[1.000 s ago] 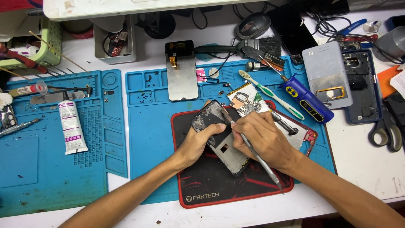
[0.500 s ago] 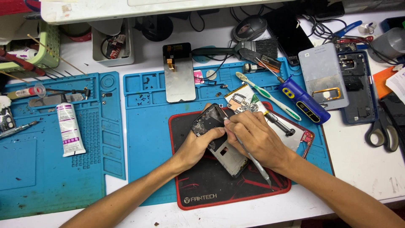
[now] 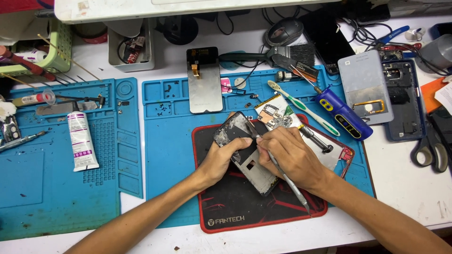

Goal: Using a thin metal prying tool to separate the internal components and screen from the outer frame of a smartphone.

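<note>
Left hand [image 3: 221, 157] is steadying a stripped phone frame [image 3: 245, 150] on the black mat with red edge [image 3: 226, 211], grip closed around the frame's left edge and top. Right hand [image 3: 292, 157] is holding a thin metal pry tool [image 3: 282, 175] in a closed, pen-like grip, tip meeting the frame near its upper edge. Risk as judged: the tip is bearing on a tilted frame, so a slip could gouge it or jab the left fingers. The loose circuit board [image 3: 275, 115] is lying just beside, exposed to knocks.
</note>
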